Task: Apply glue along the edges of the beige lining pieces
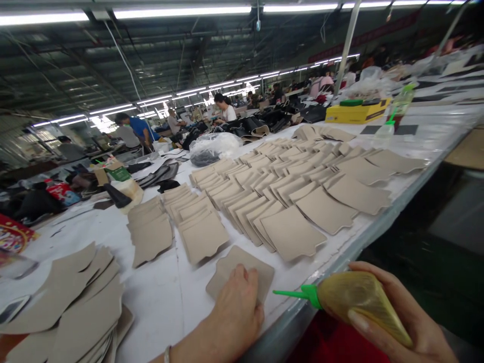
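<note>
Near the table's front edge, a single beige leather piece [223, 269] with a wavy edge lies on the white tabletop. My left hand [238, 300] is closed on it, its curled fingers over the top and the thumb by the near edge. My right hand [410, 315] is wrapped around a squeeze bottle [351, 297] of yellowish-brown liquid, probably glue. The bottle lies tilted on its side, its thin green nozzle [295, 293] pointing left, just right of the leather piece and apart from it. Overlapping rows of similar beige pieces [295, 234] spread out beyond my left hand.
A loose stack of beige pieces [86, 322] lies at the front left. A yellow box [355, 112] and a clear bottle with a green cap [386, 128] stand at the back right. Beyond a plastic bag [215, 147], co-workers are at other tables. The table edge [363, 237] runs along the right.
</note>
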The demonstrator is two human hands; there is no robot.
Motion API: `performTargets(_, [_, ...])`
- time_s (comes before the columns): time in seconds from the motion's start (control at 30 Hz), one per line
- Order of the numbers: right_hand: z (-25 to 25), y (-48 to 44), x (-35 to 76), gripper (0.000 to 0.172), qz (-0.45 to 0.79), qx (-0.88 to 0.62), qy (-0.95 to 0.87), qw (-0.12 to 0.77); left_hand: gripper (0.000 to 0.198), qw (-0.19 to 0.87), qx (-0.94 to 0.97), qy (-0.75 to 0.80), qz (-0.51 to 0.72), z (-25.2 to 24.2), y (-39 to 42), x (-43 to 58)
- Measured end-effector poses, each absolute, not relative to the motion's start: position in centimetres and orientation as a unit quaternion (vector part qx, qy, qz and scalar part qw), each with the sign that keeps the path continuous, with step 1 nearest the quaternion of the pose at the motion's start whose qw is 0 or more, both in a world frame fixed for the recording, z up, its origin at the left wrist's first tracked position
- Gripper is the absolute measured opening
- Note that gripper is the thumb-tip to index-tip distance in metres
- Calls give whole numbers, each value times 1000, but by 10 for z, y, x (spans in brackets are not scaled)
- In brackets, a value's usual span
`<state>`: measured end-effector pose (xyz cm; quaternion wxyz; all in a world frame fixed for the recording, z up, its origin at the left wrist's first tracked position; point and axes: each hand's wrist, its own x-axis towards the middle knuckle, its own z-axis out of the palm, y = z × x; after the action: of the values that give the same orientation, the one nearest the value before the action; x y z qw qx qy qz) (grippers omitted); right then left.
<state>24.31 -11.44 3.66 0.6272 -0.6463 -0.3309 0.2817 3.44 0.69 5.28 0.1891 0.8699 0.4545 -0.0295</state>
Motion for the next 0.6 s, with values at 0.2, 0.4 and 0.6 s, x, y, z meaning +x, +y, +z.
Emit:
performTargets(0.2, [21, -112, 254, 61, 272, -628, -388, 617, 40, 176, 854, 485, -65, 51, 2, 48])
performTargets(0.4, [23, -113, 254, 63, 267, -625, -390, 621, 41, 147, 876, 456, -64, 54, 11, 56])
performTargets(0.6, [28, -102, 250, 59, 217, -610, -477, 595, 39, 179, 903, 389, -38, 60, 37, 35])
